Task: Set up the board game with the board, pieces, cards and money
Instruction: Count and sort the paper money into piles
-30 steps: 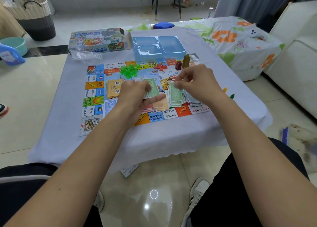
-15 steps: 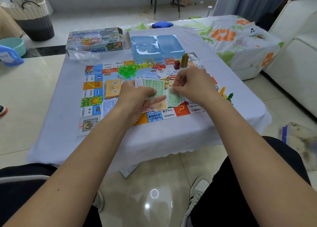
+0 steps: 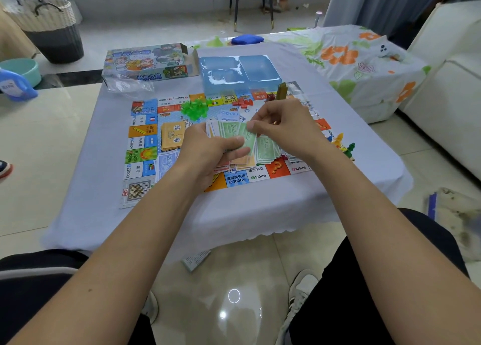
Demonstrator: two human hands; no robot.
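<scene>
Nearest to me, a folded slip of paper (image 3: 196, 260) lay on the floor under the table's edge, easy to overlook at the end. Above it the board (image 3: 141, 157) sat flat on the cloth-covered table (image 3: 86, 188).

Over the near half of the board, the left hand (image 3: 208, 154) gripped a fanned stack of green notes (image 3: 234, 132), thumb across the top. The right hand (image 3: 283, 128) pinched the upper edge of the top note between thumb and fingers. The notes looked thin and slippery; I judged that a loose grip could let the fan slide and scatter onto the sorted piles (image 3: 265, 149) lying beneath, mixing the denominations again.

The right forearm hung just over those piles, and the coloured tokens (image 3: 343, 144) stood near the table's right side. A careless sweep could knock them to the floor, I thought.

Further off, the orange cards (image 3: 171, 136) lay stacked on the board, with the green houses (image 3: 194, 107) heaped loosely and the red pieces (image 3: 242, 102) beyond; a nudge to the board would roll them. The blue tray (image 3: 239, 69) and the box (image 3: 145, 63) stood at the far edge.
</scene>
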